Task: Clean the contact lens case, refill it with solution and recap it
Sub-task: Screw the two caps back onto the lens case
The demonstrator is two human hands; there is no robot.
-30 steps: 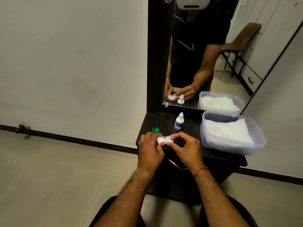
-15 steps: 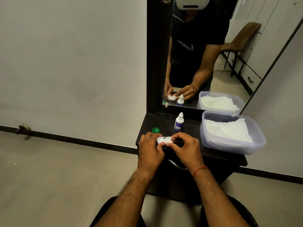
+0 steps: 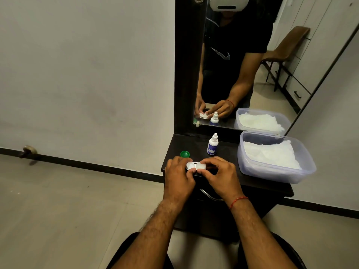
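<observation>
A small white contact lens case (image 3: 195, 165) sits between both hands above the front edge of the dark dresser top (image 3: 229, 152). My left hand (image 3: 178, 175) grips its left well with curled fingers. My right hand (image 3: 219, 174) pinches the white cap on its right well between thumb and forefinger. A green cap (image 3: 184, 154) lies loose on the top just behind my left hand. A small white solution bottle (image 3: 213, 145) with a blue label stands upright behind the case, capped.
A clear plastic tub (image 3: 308, 167) holding white tissues fills the right side of the top. A tall mirror (image 3: 242, 61) in a dark frame rises behind. A drawer handle (image 3: 210, 197) shows below the hands. Bare floor lies to the left.
The hands stay in place around the case; my right fingers have shifted slightly on the white cap. Nothing else has moved.
</observation>
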